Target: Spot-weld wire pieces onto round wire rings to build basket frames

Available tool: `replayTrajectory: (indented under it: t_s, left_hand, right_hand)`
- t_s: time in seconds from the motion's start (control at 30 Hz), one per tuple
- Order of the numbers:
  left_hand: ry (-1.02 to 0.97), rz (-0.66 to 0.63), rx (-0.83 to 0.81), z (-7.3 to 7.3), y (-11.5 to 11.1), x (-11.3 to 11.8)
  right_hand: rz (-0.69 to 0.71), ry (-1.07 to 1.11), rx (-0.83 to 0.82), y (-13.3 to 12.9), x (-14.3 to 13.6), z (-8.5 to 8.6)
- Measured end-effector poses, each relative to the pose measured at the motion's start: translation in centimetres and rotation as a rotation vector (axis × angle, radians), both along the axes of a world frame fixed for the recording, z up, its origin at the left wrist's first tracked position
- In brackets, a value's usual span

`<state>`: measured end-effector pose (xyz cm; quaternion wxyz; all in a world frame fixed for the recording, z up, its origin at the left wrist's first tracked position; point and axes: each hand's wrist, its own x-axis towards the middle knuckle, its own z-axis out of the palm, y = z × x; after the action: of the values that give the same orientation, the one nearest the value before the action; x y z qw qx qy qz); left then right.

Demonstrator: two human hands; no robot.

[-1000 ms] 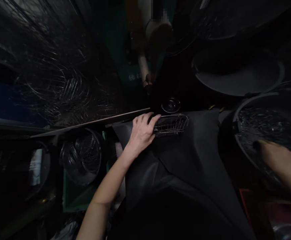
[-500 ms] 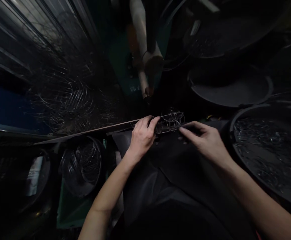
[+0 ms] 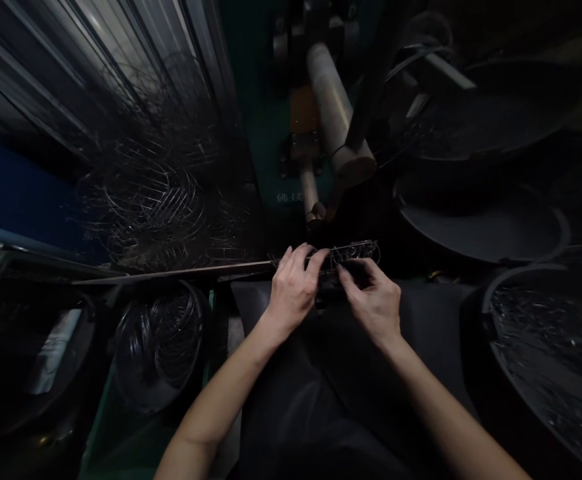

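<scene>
A wire frame point(image 3: 369, 249) of thin bent metal lies across the work spot in front of the machine. My left hand point(image 3: 295, 283) has its fingers curled over the left part of the frame, gripping it. Close beside it on the right, my right hand point(image 3: 373, 297) is at the frame's near side, thumb and forefinger pinched together. Whatever is between those fingertips is too small and dark to make out. Dark cloth point(image 3: 315, 413) covers my lap below both hands.
A machine with a metal cylinder point(image 3: 335, 107) stands ahead. Loose wire rings point(image 3: 155, 200) are heaped at the left, above a bucket of wire coils point(image 3: 198, 333). At the right are a bin of small metal pieces point(image 3: 491, 320) and another round bin point(image 3: 563, 230).
My right hand has moved left along the frame, closer to my left hand. The left hand keeps its hold on the frame. The camera view has shifted, so the machine shows more.
</scene>
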<state>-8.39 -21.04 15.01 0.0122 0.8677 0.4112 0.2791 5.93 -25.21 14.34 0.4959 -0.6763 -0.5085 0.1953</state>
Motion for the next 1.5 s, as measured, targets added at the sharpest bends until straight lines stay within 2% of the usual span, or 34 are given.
replayTrajectory:
  t_s: [0.3,1.0,1.33,1.43,1.5]
  left_hand:
    - [-0.034,0.002,0.021,-0.6,0.8,0.6]
    - [-0.057,-0.025,0.044,-0.3,3.5,1.4]
    - [-0.01,-0.033,0.006,-1.1,4.2,0.3]
    - [-0.013,-0.037,0.04,-1.6,5.0,-0.3]
    - [-0.034,-0.044,0.081,-1.7,5.5,-0.7]
  right_hand:
    - [-0.039,-0.059,0.067,0.8,0.3,-0.9]
    - [-0.046,-0.063,0.16,3.3,1.0,-1.0]
    - [-0.048,-0.08,0.141,3.4,-0.2,-1.7]
    - [-0.037,-0.051,0.117,3.8,-1.0,-1.2]
    - [-0.037,-0.069,0.093,3.4,-0.7,0.1]
